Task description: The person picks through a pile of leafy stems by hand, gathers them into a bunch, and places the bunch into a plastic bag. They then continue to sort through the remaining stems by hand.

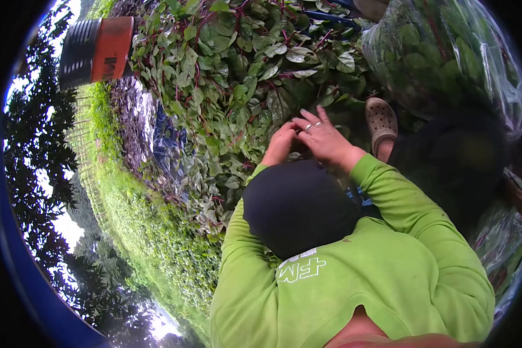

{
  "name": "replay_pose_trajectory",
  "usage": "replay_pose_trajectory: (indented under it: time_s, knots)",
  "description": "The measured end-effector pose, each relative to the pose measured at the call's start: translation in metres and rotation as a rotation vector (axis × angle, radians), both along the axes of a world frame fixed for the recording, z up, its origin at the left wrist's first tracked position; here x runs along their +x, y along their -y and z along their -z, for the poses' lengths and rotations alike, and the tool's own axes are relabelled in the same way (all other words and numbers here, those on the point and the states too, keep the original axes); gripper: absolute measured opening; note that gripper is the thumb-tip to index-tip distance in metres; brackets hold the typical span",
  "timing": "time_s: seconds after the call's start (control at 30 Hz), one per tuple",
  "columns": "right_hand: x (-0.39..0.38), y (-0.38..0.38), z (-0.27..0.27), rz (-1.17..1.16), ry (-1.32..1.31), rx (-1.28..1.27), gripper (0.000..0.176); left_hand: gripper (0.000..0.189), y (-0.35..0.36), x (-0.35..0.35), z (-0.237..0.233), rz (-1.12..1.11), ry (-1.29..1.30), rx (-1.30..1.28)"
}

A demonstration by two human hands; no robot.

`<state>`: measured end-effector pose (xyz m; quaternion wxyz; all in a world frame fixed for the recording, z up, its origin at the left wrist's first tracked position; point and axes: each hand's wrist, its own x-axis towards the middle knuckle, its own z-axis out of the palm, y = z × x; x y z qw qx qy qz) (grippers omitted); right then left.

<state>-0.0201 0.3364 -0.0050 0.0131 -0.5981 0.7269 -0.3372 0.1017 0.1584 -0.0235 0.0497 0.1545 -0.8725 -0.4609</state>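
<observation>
My left hand [280, 142] and my right hand [326, 139] meet just beyond my dark-clad knee [301, 203]. The left fingers are curled closed, their tips against the right hand. Rings show on my right hand; its thumb side is pinched toward the left, while other fingers reach out over the leaves. Whatever lies between the fingertips is too small or hidden to make out. Around and beyond both hands is a thick heap of leafy greens [214, 93] with reddish-purple stems, resembling Malabar spinach.
Clear plastic bags [475, 64] holding greens are at upper right. My brown clog [381, 119] is beside the heap. A black and orange drum [95, 52] appears sideways at upper left. Blue plastic sheeting [167, 139], a green field [156, 238] and trees [37, 168] lie leftward.
</observation>
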Motion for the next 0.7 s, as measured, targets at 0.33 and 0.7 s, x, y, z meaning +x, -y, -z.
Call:
replay_pose_trajectory:
  time_s: [0.33,0.7]
  knots:
    - [-0.001,-0.004,0.012,-0.072,0.162,0.233,0.023,0.028,0.035,-0.093,-0.041,-0.054,-0.143,-0.452]
    - [0.000,-0.007,0.005,-0.040,0.084,0.254,0.021,0.019,0.083,-0.110,-0.097,-0.020,0.122,-0.852]
